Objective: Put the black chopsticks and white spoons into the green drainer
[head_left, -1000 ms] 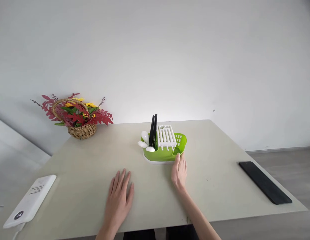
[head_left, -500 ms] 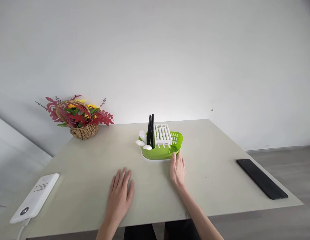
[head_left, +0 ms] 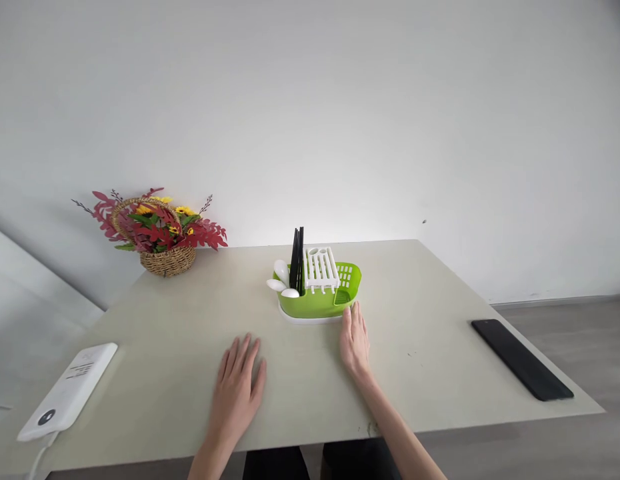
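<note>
A green utensil rack (head_left: 310, 307) with a white base stands at the middle of the table. Several white spoons (head_left: 281, 270) and a bundle of black chopsticks (head_left: 297, 260) lean out of its left end. A white slatted holder (head_left: 321, 269) sits over its middle. My right hand (head_left: 355, 342) is at the rack's front right corner, fingers stretched out and touching or nearly touching it; the exact contact is hard to see. Lying flat on the tabletop, my left hand (head_left: 237, 387) has its fingers spread and holds nothing.
At the back left stands a wicker basket (head_left: 169, 262) of red and yellow flowers. A white power bank (head_left: 70, 392) with a cable lies near the left edge. On the right is a black phone (head_left: 521, 359). A wall (head_left: 320, 120) rises behind the table (head_left: 415, 393).
The rack has slid a little to the left, with the spoons and chopsticks still in it. My right hand has shifted slightly left beside it. My left hand rests in nearly the same place.
</note>
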Demonstrator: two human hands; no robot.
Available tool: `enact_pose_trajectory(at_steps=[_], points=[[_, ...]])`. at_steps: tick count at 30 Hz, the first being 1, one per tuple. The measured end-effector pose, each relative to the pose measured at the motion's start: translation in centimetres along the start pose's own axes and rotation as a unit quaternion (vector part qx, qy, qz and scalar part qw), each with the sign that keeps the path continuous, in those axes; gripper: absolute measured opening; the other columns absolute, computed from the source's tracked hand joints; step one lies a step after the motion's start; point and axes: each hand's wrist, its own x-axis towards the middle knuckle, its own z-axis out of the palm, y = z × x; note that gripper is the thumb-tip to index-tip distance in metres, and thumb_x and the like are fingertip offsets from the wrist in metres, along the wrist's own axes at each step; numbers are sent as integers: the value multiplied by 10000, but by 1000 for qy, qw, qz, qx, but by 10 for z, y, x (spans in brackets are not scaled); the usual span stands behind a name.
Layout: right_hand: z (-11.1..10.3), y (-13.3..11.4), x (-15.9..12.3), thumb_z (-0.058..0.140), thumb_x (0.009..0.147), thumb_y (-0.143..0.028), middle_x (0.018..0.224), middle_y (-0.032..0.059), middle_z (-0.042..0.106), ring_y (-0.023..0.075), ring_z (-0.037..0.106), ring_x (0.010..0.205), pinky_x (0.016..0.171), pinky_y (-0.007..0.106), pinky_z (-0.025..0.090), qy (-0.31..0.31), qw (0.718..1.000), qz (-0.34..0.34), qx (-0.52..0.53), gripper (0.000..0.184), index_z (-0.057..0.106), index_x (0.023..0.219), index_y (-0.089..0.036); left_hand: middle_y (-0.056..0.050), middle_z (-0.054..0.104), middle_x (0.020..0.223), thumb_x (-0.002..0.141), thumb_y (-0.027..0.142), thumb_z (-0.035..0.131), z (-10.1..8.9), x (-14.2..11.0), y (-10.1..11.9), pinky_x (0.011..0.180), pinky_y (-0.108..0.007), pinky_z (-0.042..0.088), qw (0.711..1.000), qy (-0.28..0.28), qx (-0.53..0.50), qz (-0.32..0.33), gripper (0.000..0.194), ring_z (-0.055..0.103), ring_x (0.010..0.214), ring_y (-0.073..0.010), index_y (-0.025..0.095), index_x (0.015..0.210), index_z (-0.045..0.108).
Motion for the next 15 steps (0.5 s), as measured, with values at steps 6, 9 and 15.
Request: enact_pose_trajectory(at_steps=[6, 9, 15], points=[[-9, 13, -23, 212, 1004, -757, 1762, 80, 193, 276, 153, 1643, 1333, 480, 120, -17, 999, -28, -34, 961, 176, 1710, -107, -80, 489, 1642, 1077, 430, 439, 1, -2, 0, 1246, -578, 397, 1000, 0, -23, -13, 506, 410, 1549, -334, 241, 1541, 516], [-8, 19, -34, 213, 1027, -717, 1766, 112, 161, 255, 147, 1644, 1337, 454, 119, -17, 992, -72, -101, 945, 131, 1707, -68, -78, 530, 1611, 1058, 439, 462, -4, 3, 1, 1250, -593, 378, 996, -10, -82, -36, 476, 416, 1544, -343, 246, 1477, 580], [-4, 30, -46, 215, 1070, -625, 1740, 204, 231, 270, 181, 1636, 1337, 450, 152, -1, 952, -162, -258, 876, 267, 1657, 23, -138, 630, 1493, 1011, 500, 504, -48, 64, 19, 767, -347, 613, 928, 64, -296, -217, 460, 599, 1380, -335, 234, 1363, 636]])
